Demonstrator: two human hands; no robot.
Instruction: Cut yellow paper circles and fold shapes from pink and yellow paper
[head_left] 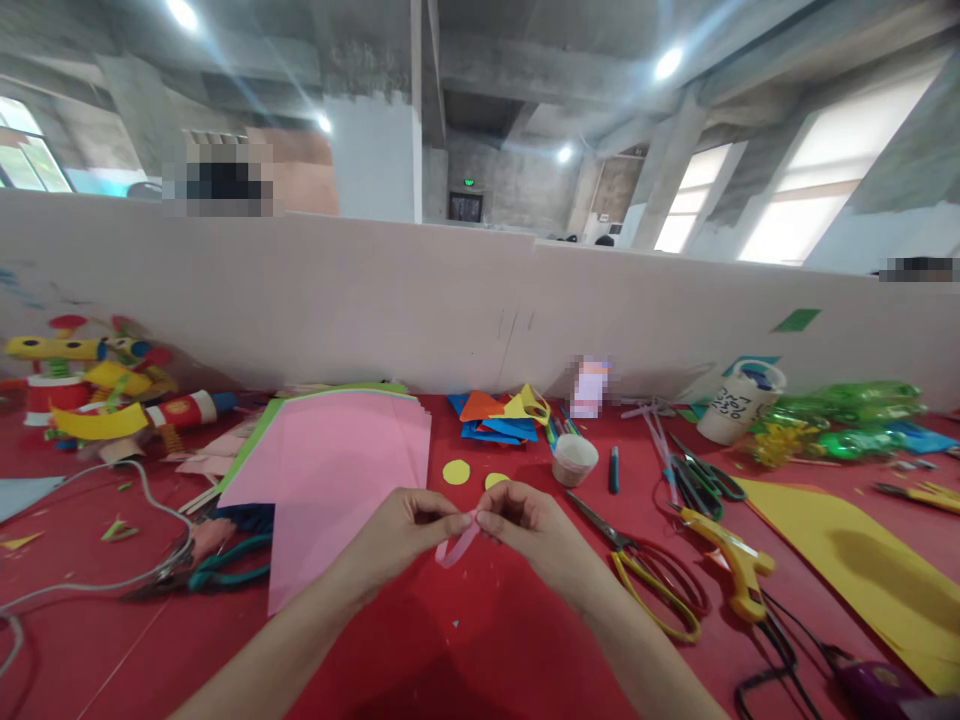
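Left hand [397, 535] and right hand [536, 525] both pinch a pink strip [456, 548] (curled in a loop) over the table [480, 640]. The sheet [330, 480] has its edge by the left hand. Scissors [652, 580] lie near the right, with bare red room below.

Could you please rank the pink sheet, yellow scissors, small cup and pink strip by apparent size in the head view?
1. pink sheet
2. yellow scissors
3. small cup and pink strip look alike; the strip is nearer the camera, so no ranking.
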